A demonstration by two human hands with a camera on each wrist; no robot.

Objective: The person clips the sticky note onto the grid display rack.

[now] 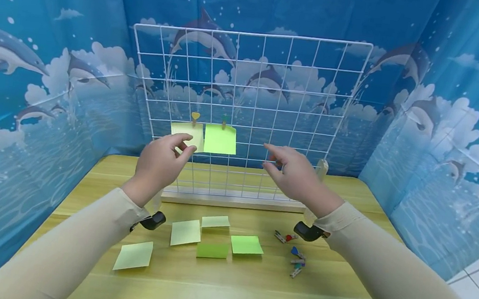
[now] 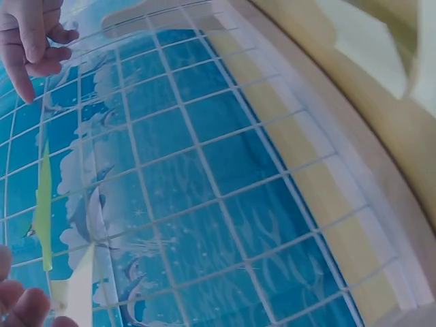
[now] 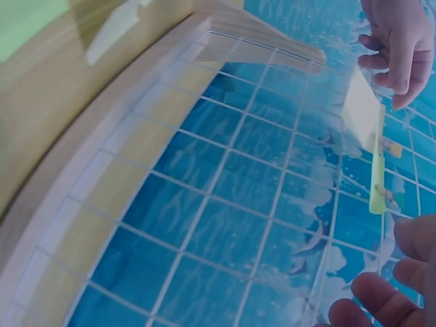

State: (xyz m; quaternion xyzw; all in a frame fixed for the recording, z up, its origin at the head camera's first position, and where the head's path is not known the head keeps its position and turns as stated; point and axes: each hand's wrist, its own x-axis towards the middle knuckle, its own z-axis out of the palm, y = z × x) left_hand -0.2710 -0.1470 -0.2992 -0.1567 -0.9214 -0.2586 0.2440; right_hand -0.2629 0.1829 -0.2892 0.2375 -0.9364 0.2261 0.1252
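Beige slvs [image 1: 82, 242]; wrist cams [image 1: 154, 220] (blk)

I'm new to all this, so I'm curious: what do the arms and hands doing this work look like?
They are a person's. The left sleeve and right sleeve are long, plain and cream-beige. A small black device sits at each cuff, left and right. The left hand and right hand are gloveless.
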